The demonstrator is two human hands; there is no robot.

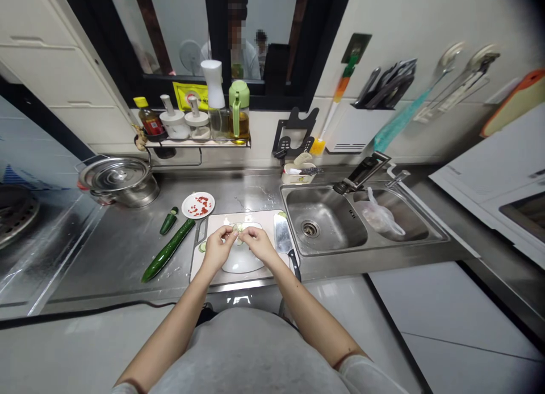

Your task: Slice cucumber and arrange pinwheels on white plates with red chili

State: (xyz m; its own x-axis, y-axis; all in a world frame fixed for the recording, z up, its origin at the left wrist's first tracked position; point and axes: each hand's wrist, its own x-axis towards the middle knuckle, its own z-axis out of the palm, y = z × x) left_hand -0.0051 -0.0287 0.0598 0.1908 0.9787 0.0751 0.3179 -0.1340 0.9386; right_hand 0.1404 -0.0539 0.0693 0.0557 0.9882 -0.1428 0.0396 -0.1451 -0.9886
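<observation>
My left hand [219,247] and my right hand [258,243] meet fingertip to fingertip, both pinching a thin, pale green cucumber slice [240,227]. Below them a white plate [242,263] rests on the pale cutting board [199,273]. On the board's right side lies a cleaver [281,235] with a black handle. More slices [202,247] sit at the board's left edge. A long cucumber [169,250] and a short cut cucumber piece [169,221] are on the steel counter to the left. Behind them stands a small white dish [186,205] holding chopped red bits.
A lidded steel pot [140,189] stands at the back left. Bottles and jars fill a wall rack [196,144]. To the right is a double sink [327,249], with a plastic bag [381,215] in its far basin. A knife holder [360,130] hangs above.
</observation>
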